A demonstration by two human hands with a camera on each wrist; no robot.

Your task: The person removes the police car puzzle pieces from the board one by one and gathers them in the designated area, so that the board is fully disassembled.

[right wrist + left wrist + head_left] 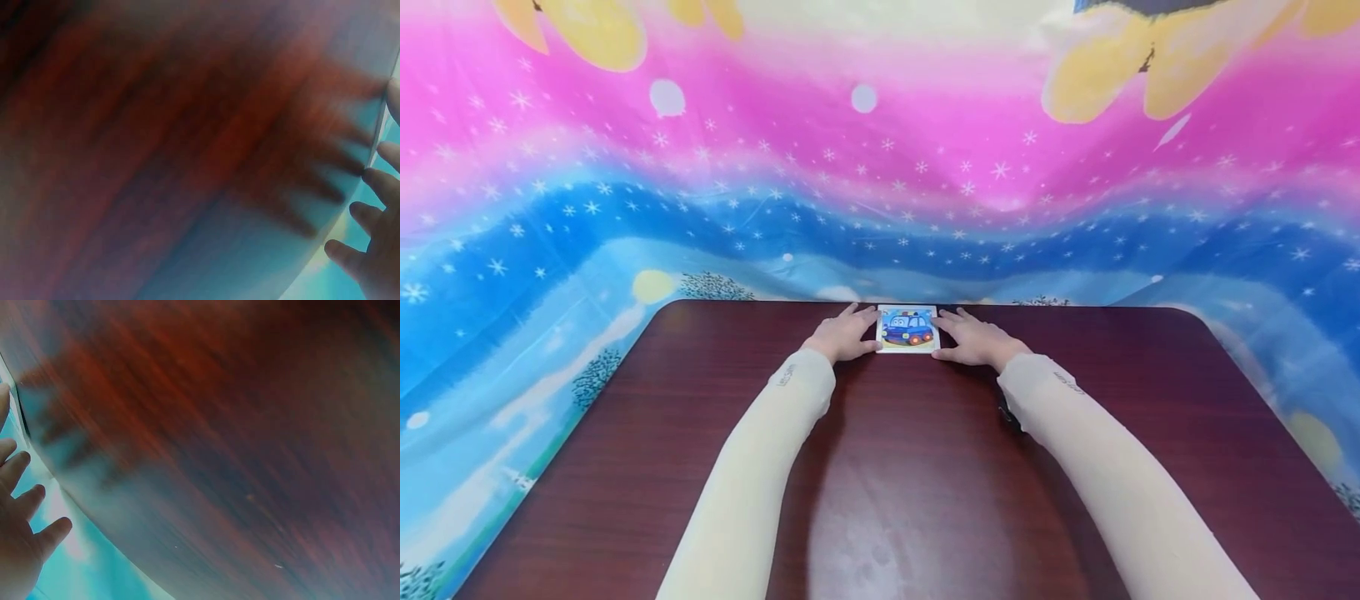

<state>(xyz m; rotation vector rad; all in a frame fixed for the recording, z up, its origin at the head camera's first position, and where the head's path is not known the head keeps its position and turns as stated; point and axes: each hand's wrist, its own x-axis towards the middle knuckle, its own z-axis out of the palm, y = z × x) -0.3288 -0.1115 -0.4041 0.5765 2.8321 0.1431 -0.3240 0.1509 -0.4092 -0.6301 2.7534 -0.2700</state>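
Observation:
A small square picture board (908, 329) with a white border and a blue cartoon car lies flat near the far edge of the table. My left hand (844, 333) is at its left side, fingers spread and fairly straight, the fingertips and thumb at the border. On the opposite side my right hand (973, 340) mirrors this, its thumb at the near right corner. In the left wrist view only the spread fingers of the left hand (22, 519) show, at the left edge. The right wrist view has the right hand (378, 231) at its right edge. Neither wrist view shows the board.
The dark red-brown wooden table (700, 467) has rounded far corners and a glossy bright reflection in front. Behind it hangs a pink and blue cloth (880, 192) with snowflakes and yellow butterflies, close to the table's far edge.

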